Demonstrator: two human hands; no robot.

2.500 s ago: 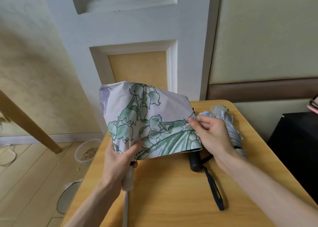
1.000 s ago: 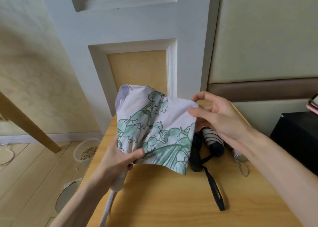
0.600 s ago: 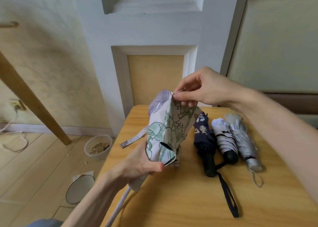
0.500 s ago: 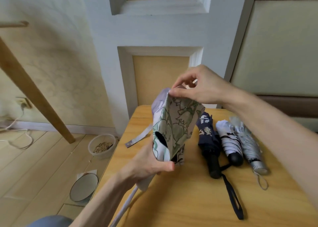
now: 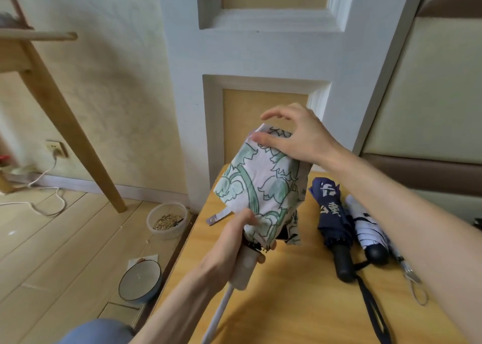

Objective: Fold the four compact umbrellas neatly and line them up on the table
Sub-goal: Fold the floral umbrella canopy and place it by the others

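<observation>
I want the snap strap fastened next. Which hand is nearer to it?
Left. The left hand grips the floral umbrella just beside the strap; the right hand touches the umbrella's top, well above it.

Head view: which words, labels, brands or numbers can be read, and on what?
On the navy umbrella: white characters, broken by folds, unreadable.
On the white umbrella: dark marks, too blurred to read.
On the floral umbrella: green flower print, no text.
Nothing else shows text.

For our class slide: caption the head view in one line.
Left hand grips the floral umbrella at its handle; right hand rests on the canopy's top.
</observation>
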